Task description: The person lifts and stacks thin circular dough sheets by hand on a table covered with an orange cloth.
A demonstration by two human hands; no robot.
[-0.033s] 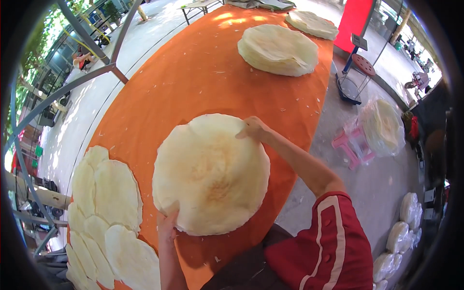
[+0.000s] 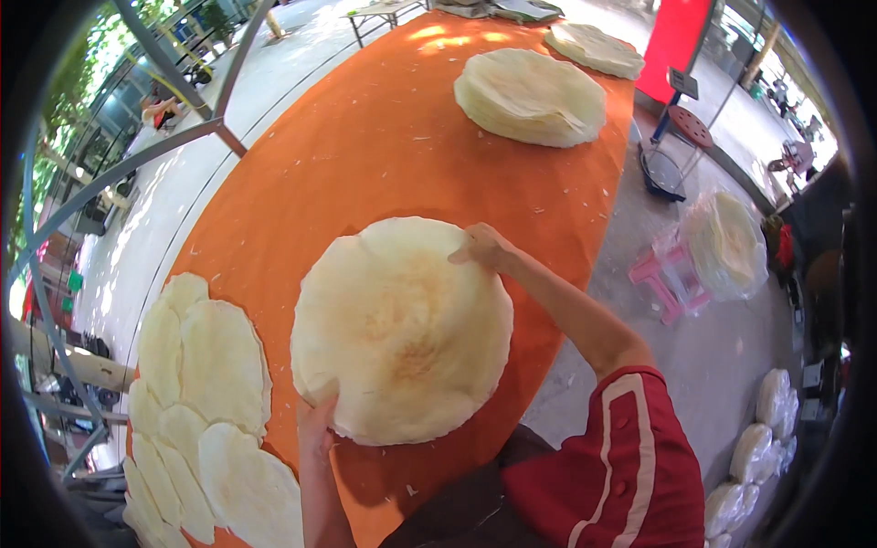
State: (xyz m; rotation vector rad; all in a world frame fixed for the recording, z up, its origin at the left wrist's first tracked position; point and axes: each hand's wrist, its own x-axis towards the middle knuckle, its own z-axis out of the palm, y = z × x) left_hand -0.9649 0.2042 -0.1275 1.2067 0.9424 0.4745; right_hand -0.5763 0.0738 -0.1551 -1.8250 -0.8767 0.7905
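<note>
Bright daylight falls from above; sun patches glare at the far end of the orange table (image 2: 365,155), and fisheye bending and a dark vignette mark the rim.

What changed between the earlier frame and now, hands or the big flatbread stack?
Nothing visibly changed. The left hand is at the near edge of the round pale flatbread stack and the right hand at its far edge, as before, on the orange tablecloth.

L hand (image 2: 315,422) fingers hidden under flatbread stack (image 2: 402,329); bagged stacks (image 2: 763,438) too blurry.
</note>
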